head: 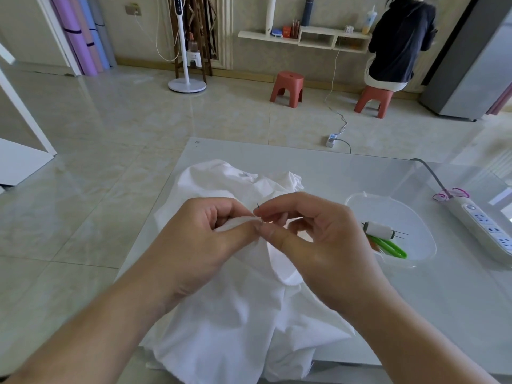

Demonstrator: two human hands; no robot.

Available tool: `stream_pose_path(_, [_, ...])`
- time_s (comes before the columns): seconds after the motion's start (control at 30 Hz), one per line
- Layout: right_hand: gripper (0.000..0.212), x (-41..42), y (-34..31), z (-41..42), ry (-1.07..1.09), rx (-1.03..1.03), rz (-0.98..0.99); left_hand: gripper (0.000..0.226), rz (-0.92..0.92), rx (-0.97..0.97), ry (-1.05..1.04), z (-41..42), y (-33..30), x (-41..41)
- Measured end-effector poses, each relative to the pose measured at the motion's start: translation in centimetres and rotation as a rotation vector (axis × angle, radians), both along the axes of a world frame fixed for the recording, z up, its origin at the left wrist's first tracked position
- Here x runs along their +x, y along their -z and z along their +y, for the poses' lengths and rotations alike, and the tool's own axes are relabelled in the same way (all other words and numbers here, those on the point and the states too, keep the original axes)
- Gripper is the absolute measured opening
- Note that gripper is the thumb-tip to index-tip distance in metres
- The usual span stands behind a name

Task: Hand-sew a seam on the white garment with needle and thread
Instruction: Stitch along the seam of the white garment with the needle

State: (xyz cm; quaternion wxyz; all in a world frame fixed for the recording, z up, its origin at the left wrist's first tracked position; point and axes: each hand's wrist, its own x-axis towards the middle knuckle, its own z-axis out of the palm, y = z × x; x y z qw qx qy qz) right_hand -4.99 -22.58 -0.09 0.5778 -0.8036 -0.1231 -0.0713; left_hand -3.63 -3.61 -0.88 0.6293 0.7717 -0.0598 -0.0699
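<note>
On glass table (415, 314), rumpled white garment (235, 314)

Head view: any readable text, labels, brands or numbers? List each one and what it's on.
No text can be read in this view.
White garment: small mark near the neck, too blurred.
Table: tiny dark print at the far corner, too small.
Red box on the wall shelf: marks, too small.
Fan: dark panel with light marks, blurred.
Power strip: no legible print.
</note>
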Motion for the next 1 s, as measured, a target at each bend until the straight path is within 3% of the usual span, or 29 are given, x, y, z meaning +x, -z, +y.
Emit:
stream_pose_path(0.27, [0.027,0.4,0.9,0.6,0.076,0.060,-0.041,0.015,-0.065,0.105,0.002,0.0,0.4,-0.1])
stream_pose_path(0.63, [0.018,0.9,-0.2,-0.7,0.006,0.490,0.119,0.023,-0.044,0.247,-0.117,0.3,0.3,0.5])
stream_pose_path(0.7, [0.020,1.0,-0.2,-0.8,0.019,0.399,0.124,0.022,-0.047,0.251,-0.107,0.2,0.2,0.5])
stream_pose_path(0.8, [0.029,0.9,0.3,-1.0,0.045,0.056,0.106,0.018,-0.058,0.267,-0.079,0.0,0.2,0.4])
stream_pose_path(0.93, [0.024,0.5,0.1,-1.3,0.057,-0.370,0.139,0.013,-0.089,0.272,-0.078,0.1,0.2,0.3])
stream_pose_path(1.0, [0.023,0.5,-0.2,-1.5,0.060,-0.446,0.153,0.010,-0.113,0.278,-0.085,0.2,0.2,0.4])
